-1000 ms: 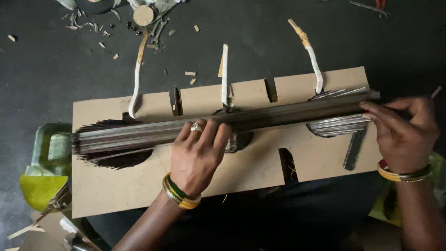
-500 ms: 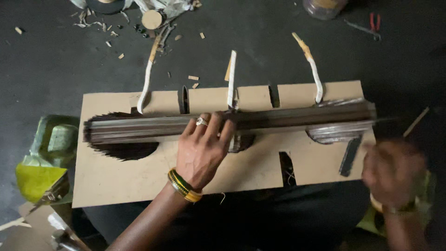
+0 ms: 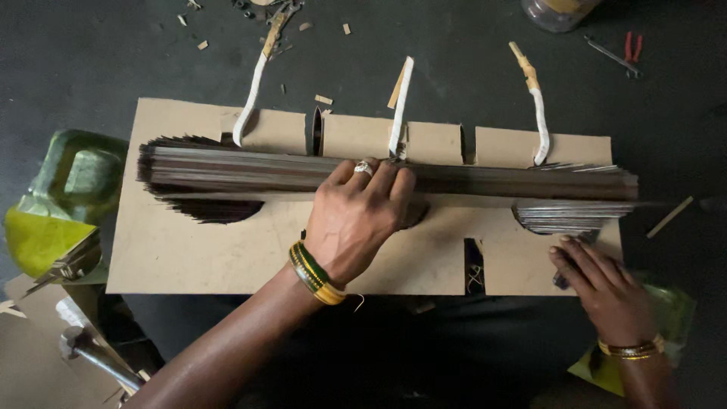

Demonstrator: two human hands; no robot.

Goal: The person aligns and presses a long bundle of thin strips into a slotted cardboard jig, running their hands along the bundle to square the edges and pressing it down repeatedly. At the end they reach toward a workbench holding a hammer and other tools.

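Nearest, our right hand point(image 3: 606, 291) lies flat on the notched brown cardboard board point(image 3: 189, 257), grasping nothing. Our left hand point(image 3: 356, 216) presses the long bundle of thin dark sticks point(image 3: 250, 170) across the board, unclenched. Beyond, three pale ties point(image 3: 399, 106) hang loose; binding looks undone.

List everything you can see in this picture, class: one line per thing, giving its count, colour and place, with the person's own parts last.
Board: one, tan, slotted, centre.
Stick bundle: one, dark, lying along the board.
Ties: three, whitish, at the board's far edge.
Short stick stack: one, grey, board's right end.
Green container: one, far left.
Pliers: one, red-handled, top right.
Jar: one, top edge.
Left hand: pressing on the bundle.
Right hand: at the board's right corner, fingers near the short stack.
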